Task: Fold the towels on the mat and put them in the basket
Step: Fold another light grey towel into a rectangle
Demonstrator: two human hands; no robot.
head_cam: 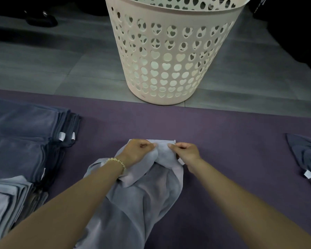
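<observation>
On mat (222, 126) | left grip (136, 150), right grip (185, 151) pinching towel (142, 194) edge

A pale grey towel (142, 191) lies rumpled on the purple mat (222, 133); darker towels (25, 141) lie stacked at left, the pink perforated basket (170, 56) upright beyond.

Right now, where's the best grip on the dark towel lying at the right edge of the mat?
Probably its near corner, by the white tag. The dark towel lies crumpled, partly out of view, and that corner sits free on the mat. Come from its left, over open mat. Both the left hand and right hand are pinching the light towel.
</observation>
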